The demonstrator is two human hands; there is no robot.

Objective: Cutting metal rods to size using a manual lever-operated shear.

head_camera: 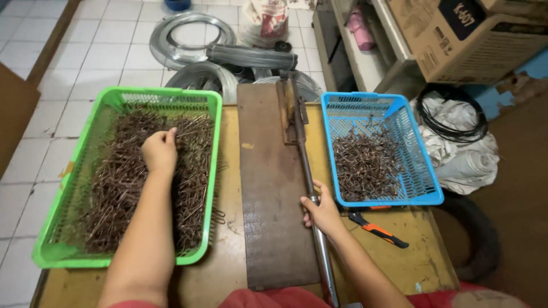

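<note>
- Left hand (159, 151): fingers pinched into the wire pieces (131, 182) heaped in the green basket (120, 94).
- Right hand (323, 214): clasped round the lever handle (311, 194) of the bending jig on the dark board (271, 188).
- Step, as judged: picking stock; the next move calls for one piece separated and seated at the jig head (290, 108).
- Blue basket (425, 182): bent pieces (365, 165).
- Cardboard box (456, 40), upper right: brown, dark label.

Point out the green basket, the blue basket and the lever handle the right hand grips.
green basket (117, 97), head view, on its far rim.
blue basket (425, 174), head view, on its right wall.
lever handle (302, 157), head view, on the metal bar above the right hand (322, 212).
</note>
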